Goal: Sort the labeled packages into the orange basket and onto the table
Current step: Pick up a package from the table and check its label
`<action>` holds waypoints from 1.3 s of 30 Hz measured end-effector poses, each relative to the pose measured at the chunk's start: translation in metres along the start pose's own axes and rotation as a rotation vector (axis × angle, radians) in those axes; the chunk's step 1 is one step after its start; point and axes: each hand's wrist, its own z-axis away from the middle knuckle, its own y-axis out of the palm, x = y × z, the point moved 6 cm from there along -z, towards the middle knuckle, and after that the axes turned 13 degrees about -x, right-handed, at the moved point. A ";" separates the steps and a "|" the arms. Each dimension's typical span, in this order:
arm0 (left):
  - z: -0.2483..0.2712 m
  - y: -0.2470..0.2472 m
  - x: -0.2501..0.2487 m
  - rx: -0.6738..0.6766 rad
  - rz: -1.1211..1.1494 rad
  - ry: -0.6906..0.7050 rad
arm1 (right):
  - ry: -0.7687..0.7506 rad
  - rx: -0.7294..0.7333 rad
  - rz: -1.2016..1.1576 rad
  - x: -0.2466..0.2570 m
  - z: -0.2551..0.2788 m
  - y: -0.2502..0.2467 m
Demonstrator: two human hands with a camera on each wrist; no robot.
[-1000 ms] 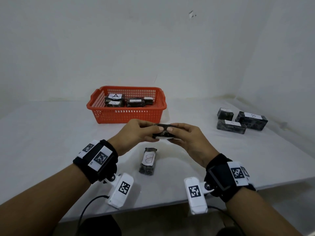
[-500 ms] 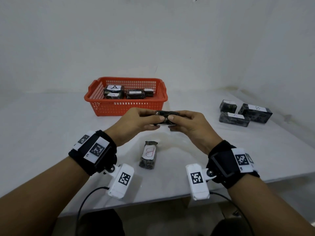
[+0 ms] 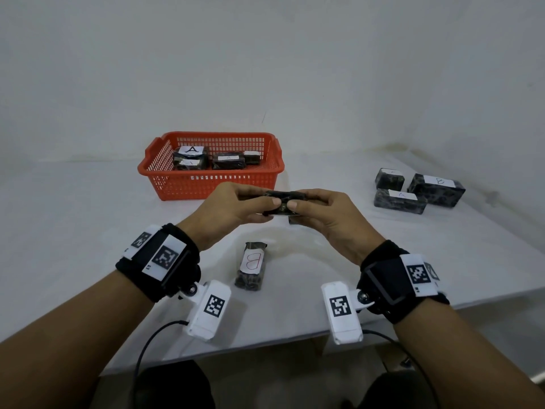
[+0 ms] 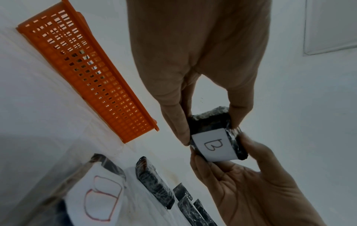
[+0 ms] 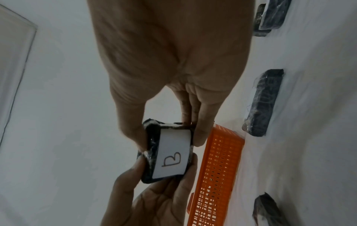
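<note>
Left hand: the left hand point(image 3: 233, 208) pinches one end of the held package point(image 3: 283, 202), thumb on the near side and fingers point(image 4: 173, 122) curled over the far side.
Right hand: the right hand point(image 3: 327, 219) pinches the other end the same way; the two thumbs nearly meet at the middle.
Held package: dark, wrapped, raised above the table point(image 3: 73, 231); its white label with a B point(image 4: 212, 145) faces down toward the wrist cameras.
Basket: the orange basket point(image 3: 212, 184) stands toward the table's far edge, just beyond the hands; inside lie dark packages point(image 3: 191, 157), one label reading A.
B package: another package point(image 3: 252, 265) with a red B lies flat near the front edge, below and between the wrists.
Right group: three packages point(image 3: 418, 190) sit close together near the table's right edge, well apart from the hands; one reads B, one A.
In the way: nothing lies between the hands and the basket.
</note>
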 end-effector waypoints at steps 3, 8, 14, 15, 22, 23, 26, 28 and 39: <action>0.002 0.003 0.001 0.045 0.028 -0.041 | -0.012 -0.041 0.005 -0.002 0.000 -0.005; 0.003 0.007 0.002 0.055 0.011 -0.058 | 0.010 -0.051 -0.018 -0.001 0.002 -0.007; 0.001 0.006 0.002 0.036 0.010 -0.075 | 0.056 -0.034 -0.025 -0.002 0.002 -0.004; 0.002 0.008 0.001 0.048 0.030 -0.083 | 0.049 -0.047 -0.026 -0.001 0.001 -0.005; 0.001 0.007 -0.001 0.009 0.022 -0.028 | 0.095 0.016 -0.042 0.000 0.006 -0.007; 0.002 0.008 -0.002 0.011 0.007 -0.006 | 0.114 0.038 -0.048 0.000 0.008 -0.007; 0.002 0.007 -0.006 0.016 -0.026 0.037 | 0.159 0.058 -0.048 -0.001 0.012 -0.006; 0.003 0.006 -0.008 0.034 -0.071 0.051 | 0.176 0.044 -0.070 -0.002 0.013 -0.006; 0.010 0.016 0.000 -0.028 -0.024 -0.009 | 0.044 -0.060 -0.054 -0.006 0.012 -0.011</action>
